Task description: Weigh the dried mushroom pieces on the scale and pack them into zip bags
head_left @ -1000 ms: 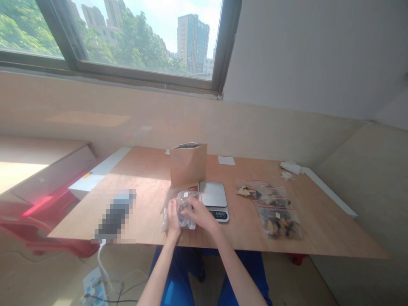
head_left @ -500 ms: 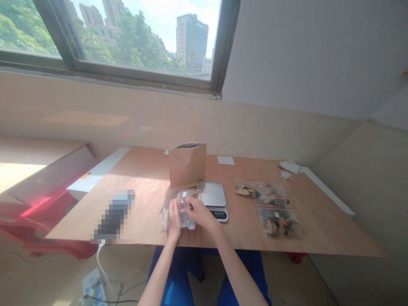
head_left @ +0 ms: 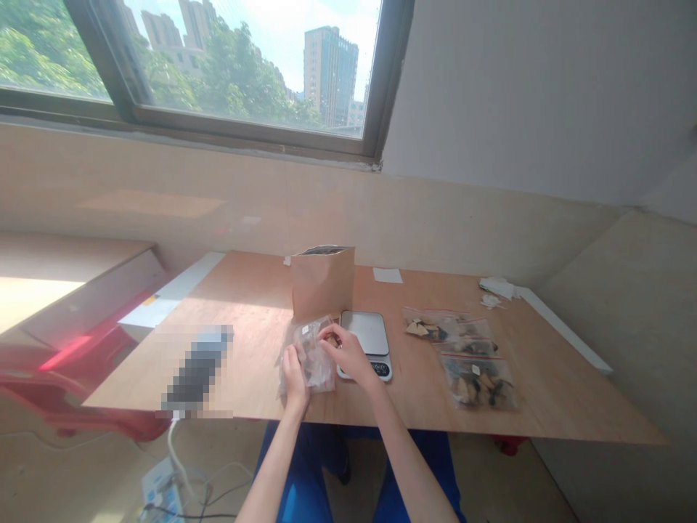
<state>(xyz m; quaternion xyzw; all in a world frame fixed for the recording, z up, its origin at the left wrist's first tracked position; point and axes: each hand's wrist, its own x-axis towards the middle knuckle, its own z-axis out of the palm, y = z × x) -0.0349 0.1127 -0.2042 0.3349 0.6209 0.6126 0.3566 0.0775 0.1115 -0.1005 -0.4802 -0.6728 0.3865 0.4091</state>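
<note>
My left hand [head_left: 295,378] is closed around the lower left side of a clear plastic zip bag [head_left: 313,363] with a small white label, tilted just above the table's front part. At the bag's upper right edge, my right hand [head_left: 345,351] has thumb and fingers pinched together. Something brownish shows at those fingertips, too small to make out. Right behind the bag stands an upright brown paper pouch [head_left: 323,285], its top gaping. A white kitchen scale [head_left: 364,334] with a silver plate and dark display sits beside my right hand, which partly covers it.
Several clear zip bags [head_left: 479,383] of dark and tan dried pieces lie on the right of the wooden table [head_left: 403,399]. A blurred-out dark object [head_left: 196,374] with a white cable lies left. White paper [head_left: 388,275] and crumpled plastic [head_left: 498,288] lie toward the back.
My right hand has drawn back from the middle of the plastic bag to its upper right edge. The bag has turned a little, and its front shows more openly.
</note>
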